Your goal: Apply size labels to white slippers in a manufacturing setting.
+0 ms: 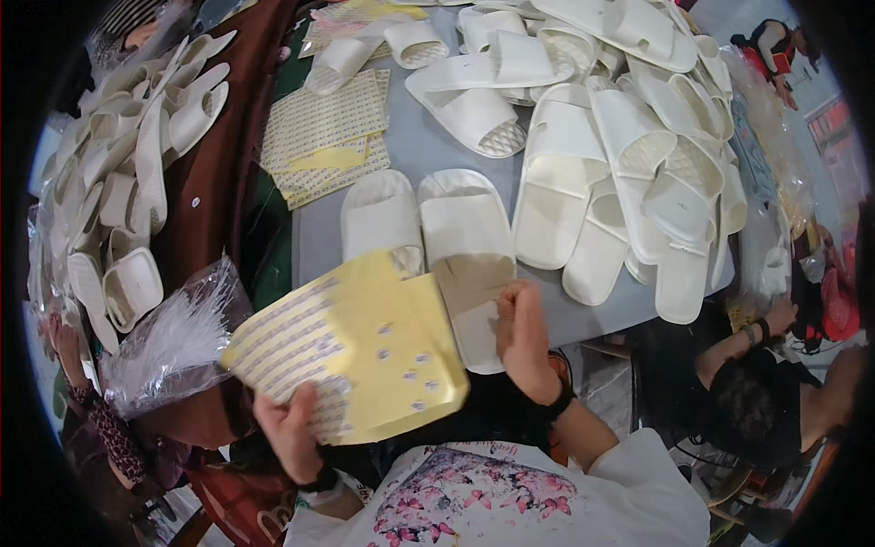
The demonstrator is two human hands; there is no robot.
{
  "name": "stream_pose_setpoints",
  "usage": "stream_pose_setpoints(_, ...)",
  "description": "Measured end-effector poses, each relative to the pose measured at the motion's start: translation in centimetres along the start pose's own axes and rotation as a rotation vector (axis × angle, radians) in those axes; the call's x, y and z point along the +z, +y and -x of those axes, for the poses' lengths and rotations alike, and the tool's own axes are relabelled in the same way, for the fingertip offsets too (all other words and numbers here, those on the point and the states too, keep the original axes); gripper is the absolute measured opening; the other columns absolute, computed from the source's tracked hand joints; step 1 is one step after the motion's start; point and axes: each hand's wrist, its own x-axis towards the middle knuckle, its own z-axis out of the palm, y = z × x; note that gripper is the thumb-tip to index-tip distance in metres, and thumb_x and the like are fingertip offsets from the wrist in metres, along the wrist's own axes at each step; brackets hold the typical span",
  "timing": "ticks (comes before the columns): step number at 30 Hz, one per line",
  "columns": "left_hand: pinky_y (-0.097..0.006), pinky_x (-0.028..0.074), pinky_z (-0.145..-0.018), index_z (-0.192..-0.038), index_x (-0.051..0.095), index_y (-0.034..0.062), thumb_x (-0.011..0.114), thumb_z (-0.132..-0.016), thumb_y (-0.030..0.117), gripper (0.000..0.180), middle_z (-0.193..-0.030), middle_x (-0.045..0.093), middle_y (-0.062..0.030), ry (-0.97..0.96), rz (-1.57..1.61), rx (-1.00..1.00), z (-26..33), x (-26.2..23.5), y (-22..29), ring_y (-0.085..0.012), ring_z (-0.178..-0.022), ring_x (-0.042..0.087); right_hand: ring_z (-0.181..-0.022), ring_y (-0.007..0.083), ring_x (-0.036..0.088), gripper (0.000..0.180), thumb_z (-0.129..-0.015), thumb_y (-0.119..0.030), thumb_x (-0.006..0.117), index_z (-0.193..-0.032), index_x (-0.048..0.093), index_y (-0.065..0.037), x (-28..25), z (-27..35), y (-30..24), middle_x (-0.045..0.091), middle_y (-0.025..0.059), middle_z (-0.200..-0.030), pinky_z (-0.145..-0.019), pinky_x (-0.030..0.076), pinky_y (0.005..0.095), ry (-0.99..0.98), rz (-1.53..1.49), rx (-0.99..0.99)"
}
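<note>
My left hand [290, 430] grips the lower left edge of a yellow sticker sheet [365, 356], with rows of small labels on one part and scattered ones on another. Just to its right, my right hand [529, 342] has its fingers curled together beside a white slide slipper [474, 273]. Whatever may be in those fingertips is too small to make out. A second white slipper [378, 210] lies alongside the first, its near end hidden by the sheet. Both rest on a grey tabletop [314, 239].
Loose white slippers [629, 164] are heaped at the right and far side. More sticker sheets [324, 128] lie at the far left. Another slipper pile [137, 155] and a clear bag of white strands [178, 337] sit on the brown surface. People's arms [743, 342] show at both sides.
</note>
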Motion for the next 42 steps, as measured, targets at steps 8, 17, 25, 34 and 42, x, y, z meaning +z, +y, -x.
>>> stream_pose_setpoints(8,-0.036,0.036,-0.093,-0.116,0.045,-0.0003,0.051,-0.081,0.019,0.040,-0.120,0.046,-0.0170,0.855,0.080,0.401,4.5,-14.7,1.2,-0.0240,-0.110,0.045,-0.083,0.0330,0.049,0.011,-0.079,0.000,0.055,-0.086,0.047,-0.003,3.3,-0.2,-9.2,0.049,0.0142,-0.087,-0.071,0.038,0.0385,-0.309,-0.240,-0.194)
stream_pose_setpoints(17,-0.030,0.045,-0.082,-0.114,0.046,0.0020,0.049,-0.086,0.020,0.034,-0.107,0.052,-0.0097,0.915,0.337,0.319,6.3,-16.3,-1.5,-0.0190,-0.094,0.054,-0.082,0.0319,0.047,0.012,-0.078,-0.008,0.054,-0.087,0.050,-0.002,19.1,1.3,-14.2,0.046,0.0143,-0.085,-0.070,0.037,0.0395,-0.465,0.027,-0.566)
stream_pose_setpoints(25,-0.033,0.051,-0.070,-0.122,0.040,-0.0001,0.049,-0.086,0.018,0.040,-0.100,0.055,-0.0152,0.610,0.830,0.620,7.4,-20.6,-3.6,-0.0210,-0.082,0.058,-0.094,0.0281,0.051,0.015,-0.078,-0.011,0.051,-0.091,0.052,-0.004,22.8,1.3,-13.7,0.056,0.0121,-0.096,-0.070,0.038,0.0397,-0.402,0.274,-0.725)
stream_pose_setpoints(34,-0.028,0.045,-0.052,-0.117,0.048,-0.0014,0.050,-0.090,0.024,0.038,-0.120,0.051,-0.0094,0.108,1.169,0.870,7.0,-21.6,-4.3,-0.0233,-0.071,0.057,-0.094,0.0270,0.050,0.022,-0.080,-0.011,0.056,-0.100,0.051,-0.003,15.8,-3.6,-15.7,0.051,0.0143,-0.101,-0.083,0.040,0.0348,-0.083,-0.507,-0.155)
stream_pose_setpoints(42,-0.046,0.023,-0.106,-0.130,0.043,0.0133,0.044,-0.090,0.023,0.041,-0.132,0.045,-0.0026,0.131,1.001,0.893,-0.2,-26.0,1.3,-0.0260,-0.129,0.031,-0.099,0.0342,0.049,0.053,-0.079,-0.033,0.061,-0.122,0.047,-0.006,18.3,-5.2,-30.3,0.047,0.0209,-0.117,-0.084,0.040,0.0424,-0.626,0.111,-1.278)
